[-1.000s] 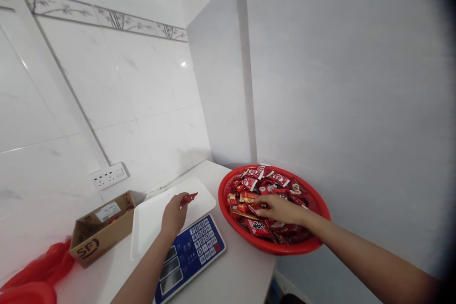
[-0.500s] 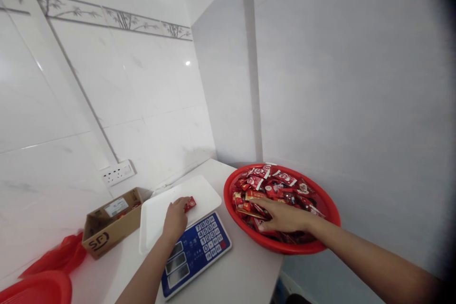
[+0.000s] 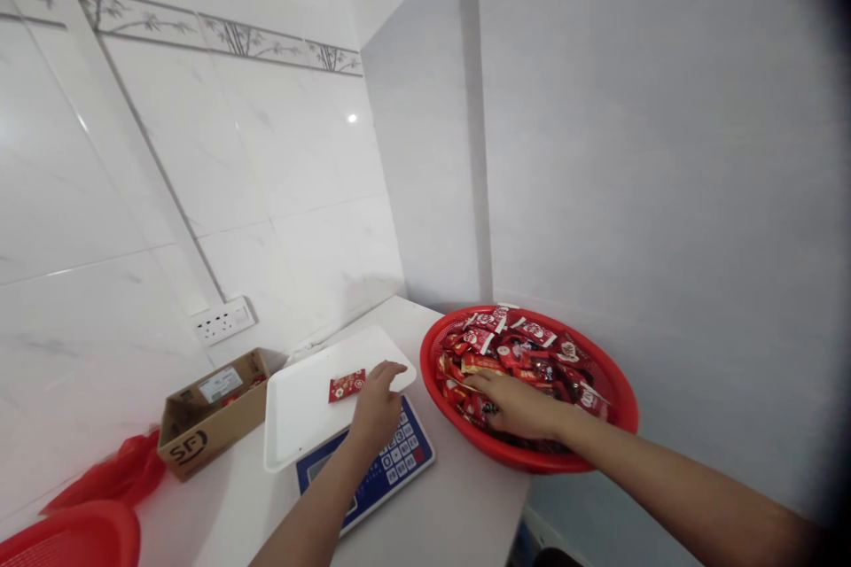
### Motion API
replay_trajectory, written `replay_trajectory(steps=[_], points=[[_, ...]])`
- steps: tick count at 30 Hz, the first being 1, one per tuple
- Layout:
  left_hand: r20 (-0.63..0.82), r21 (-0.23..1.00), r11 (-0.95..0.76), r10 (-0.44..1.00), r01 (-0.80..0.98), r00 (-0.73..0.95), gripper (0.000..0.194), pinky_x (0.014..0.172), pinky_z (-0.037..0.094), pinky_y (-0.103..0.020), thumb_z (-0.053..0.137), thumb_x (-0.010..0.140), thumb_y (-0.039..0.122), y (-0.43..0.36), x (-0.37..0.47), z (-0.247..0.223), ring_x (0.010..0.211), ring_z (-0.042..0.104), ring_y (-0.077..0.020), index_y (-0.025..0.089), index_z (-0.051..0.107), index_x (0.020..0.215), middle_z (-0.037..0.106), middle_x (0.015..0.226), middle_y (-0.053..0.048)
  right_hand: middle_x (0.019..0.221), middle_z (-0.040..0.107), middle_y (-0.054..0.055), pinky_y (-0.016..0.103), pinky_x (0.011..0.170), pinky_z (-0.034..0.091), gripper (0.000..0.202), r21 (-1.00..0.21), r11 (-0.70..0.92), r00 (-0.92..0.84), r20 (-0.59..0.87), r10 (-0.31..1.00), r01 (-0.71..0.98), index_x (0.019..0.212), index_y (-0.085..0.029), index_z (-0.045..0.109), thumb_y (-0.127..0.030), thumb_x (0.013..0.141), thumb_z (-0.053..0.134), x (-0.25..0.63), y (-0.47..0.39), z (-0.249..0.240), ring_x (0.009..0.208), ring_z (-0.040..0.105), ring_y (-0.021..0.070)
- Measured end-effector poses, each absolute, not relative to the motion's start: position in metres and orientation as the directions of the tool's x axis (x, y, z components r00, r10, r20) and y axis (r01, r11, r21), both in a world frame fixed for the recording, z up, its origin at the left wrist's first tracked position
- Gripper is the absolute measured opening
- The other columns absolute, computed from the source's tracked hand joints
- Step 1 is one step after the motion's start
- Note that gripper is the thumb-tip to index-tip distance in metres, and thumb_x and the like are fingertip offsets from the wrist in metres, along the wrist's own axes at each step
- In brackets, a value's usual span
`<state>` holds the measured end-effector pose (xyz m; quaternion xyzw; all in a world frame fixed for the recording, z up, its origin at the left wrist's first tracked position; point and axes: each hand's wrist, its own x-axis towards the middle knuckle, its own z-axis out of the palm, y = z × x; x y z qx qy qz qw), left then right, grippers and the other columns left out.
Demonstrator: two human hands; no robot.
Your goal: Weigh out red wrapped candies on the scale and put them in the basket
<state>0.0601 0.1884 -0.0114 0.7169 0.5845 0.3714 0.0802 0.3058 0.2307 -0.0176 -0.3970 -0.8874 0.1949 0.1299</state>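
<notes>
A small red packet (image 3: 347, 385) with pale print lies flat on the white weighing tray (image 3: 285, 434) of the scale. Just right of the packet, over the tray's front edge, is my left hand (image 3: 378, 403), empty, its fingers pointing right toward the basket. My right hand (image 3: 519, 403) reaches into a round red basket (image 3: 625, 399) heaped with wrapped sweets (image 3: 532, 332), mostly red packets. Its fingers curl down among the wrappers, and what they grip is partly hidden. My left forearm covers part of the scale's blue keypad panel (image 3: 402, 461).
A cardboard box (image 3: 213, 434) holding some red items stands left of the scale. Beside it lie a red plastic bag (image 3: 110, 474) and another red basket (image 3: 73, 536). A wall socket (image 3: 224, 322) sits above the box. Walls meet behind the white table (image 3: 452, 505).
My left hand has let go of the red packet on the tray and moved right, toward the basket. My right hand stays in the basket, fingers shifted slightly among the sweets.
</notes>
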Motion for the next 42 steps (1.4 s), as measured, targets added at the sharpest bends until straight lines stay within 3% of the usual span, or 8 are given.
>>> replay_trajectory(steps=[6,10,13,16,21,27,33,42], points=[[0.397,0.654,-0.349,0.914,0.672,0.089,0.04,0.095,0.041,-0.038,0.041,0.068,0.004,0.189,0.088,-0.002,0.102,0.056,-0.0187,0.022,0.062,0.097,0.065,0.105,-0.005,0.082,0.066,0.0,0.029,0.066,0.045,0.043,-0.77,0.397,-0.5,0.117,0.858,0.5,0.107,-0.019,0.059,-0.017,0.064,0.054,0.324,0.244,0.001,0.073,0.059,0.0186],[0.282,0.834,-0.28,0.957,0.476,0.068,0.027,0.093,0.043,-0.038,0.052,0.076,0.023,0.196,0.122,0.005,0.099,0.058,-0.0204,0.021,0.06,0.102,0.064,0.105,-0.007,0.084,0.063,-0.002,0.024,0.062,0.043,0.043,-0.96,0.197,-0.329,0.124,0.936,0.199,0.109,-0.02,0.054,-0.024,0.067,0.06,0.326,0.244,0.008,0.071,0.056,0.0133],[0.011,0.99,-0.029,0.991,0.136,0.135,0.055,0.083,0.05,-0.038,0.057,0.076,0.04,0.202,0.154,0.009,0.103,0.057,-0.0218,0.022,0.041,0.125,0.054,0.121,-0.011,0.079,0.062,-0.003,0.02,0.048,0.038,0.048,-0.999,0.048,-0.26,0.04,0.965,0.025,0.113,-0.023,0.049,-0.026,0.067,0.063,0.317,0.239,0.007,0.057,0.052,0.009],[-0.147,0.967,0.197,0.95,-0.161,0.276,0.073,0.074,0.055,-0.038,0.058,0.075,0.05,0.208,0.18,0.009,0.099,0.059,-0.0209,0.031,0.02,0.135,0.041,0.134,-0.011,0.079,0.063,-0.004,0.019,0.044,0.036,0.049,-0.993,-0.013,-0.29,0.022,0.957,-0.119,0.111,-0.026,0.05,-0.025,0.065,0.066,0.306,0.234,0.003,0.053,0.051,0.008],[-0.105,0.925,0.189,0.961,-0.33,0.255,0.056,0.075,0.055,-0.037,0.063,0.073,0.044,0.219,0.19,-0.002,0.083,0.064,-0.0144,0.031,0.039,0.122,0.056,0.115,-0.005,0.062,0.057,-0.007,0.023,0.054,0.046,0.037,-0.945,-0.134,-0.409,0.0,0.913,-0.297,0.1,-0.024,0.056,-0.023,0.066,0.069,0.312,0.233,0.002,0.052,0.052,0.0085],[-0.176,0.906,0.225,0.971,-0.36,0.163,0.04,0.07,0.056,-0.037,0.065,0.073,0.037,0.224,0.18,-0.006,0.076,0.063,-0.0142,0.023,0.048,0.106,0.061,0.096,-0.003,0.081,0.065,0.0,0.029,0.065,0.051,0.027,-0.955,-0.185,-0.419,-0.074,0.905,-0.231,0.102,-0.023,0.053,-0.032,0.078,0.059,0.324,0.235,-0.001,0.068,0.061,0.0123],[-0.245,0.853,0.296,0.954,-0.43,0.17,0.048,0.067,0.055,-0.036,0.071,0.067,0.029,0.222,0.172,-0.001,0.074,0.063,-0.0156,0.024,0.047,0.108,0.062,0.089,-0.002,0.094,0.067,0.004,0.027,0.066,0.05,0.034,-0.996,-0.043,-0.349,-0.012,0.937,-0.082,0.111,-0.024,0.051,-0.041,0.082,0.049,0.319,0.235,-0.002,0.079,0.062,0.0149],[-0.242,0.865,0.224,0.97,-0.448,0.019,0.052,0.06,0.051,-0.027,0.069,0.063,0.017,0.219,0.16,0.005,0.063,0.059,-0.011,0.024,0.046,0.108,0.06,0.08,0.001,0.095,0.065,0.002,0.033,0.082,0.048,0.025,-0.986,-0.081,-0.376,-0.02,0.927,-0.146,0.105,-0.026,0.053,-0.035,0.081,0.051,0.319,0.237,-0.001,0.083,0.061,0.0138]])
